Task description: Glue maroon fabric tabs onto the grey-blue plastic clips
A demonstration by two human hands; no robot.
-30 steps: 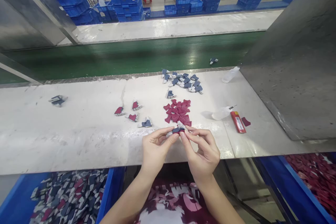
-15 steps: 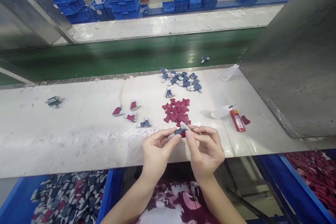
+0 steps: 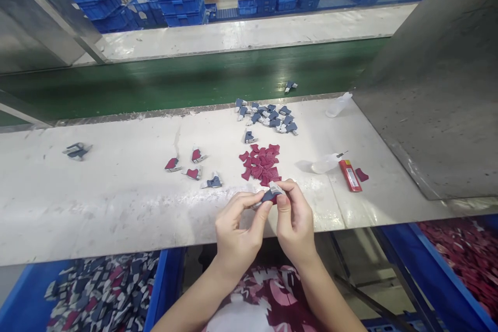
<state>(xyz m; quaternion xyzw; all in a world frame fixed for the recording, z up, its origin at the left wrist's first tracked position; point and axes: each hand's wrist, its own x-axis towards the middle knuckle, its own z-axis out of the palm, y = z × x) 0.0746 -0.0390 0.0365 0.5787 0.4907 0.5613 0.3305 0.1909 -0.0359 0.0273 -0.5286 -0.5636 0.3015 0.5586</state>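
Note:
A small blue-and-grey plastic part (image 3: 269, 196) with a dark red piece on its near side is pinched between both hands over the table's front half. My left hand (image 3: 239, 223) grips its left end with thumb and fingers. At its right end, my right hand (image 3: 295, 218) presses with the thumb and curled fingers. Just beyond lies a pile of dark red flat pieces (image 3: 260, 162). Behind that pile sits a cluster of blue-and-grey parts (image 3: 272, 116). To the left are several similar parts, among them a red-faced part (image 3: 193, 172) and a blue-faced part (image 3: 213, 181).
On the right lie a clear dropper bottle (image 3: 324, 164), a red-and-yellow box (image 3: 350, 175) and another bottle (image 3: 339, 105). A green conveyor (image 3: 175, 85) runs behind the table. Blue bins (image 3: 165, 280) stand below the front edge; a metal panel (image 3: 439, 98) rises at right.
My right hand's fingers have curled in closer around the part, which both hands still hold. The part on the conveyor has shifted left. The whole view has moved slightly.

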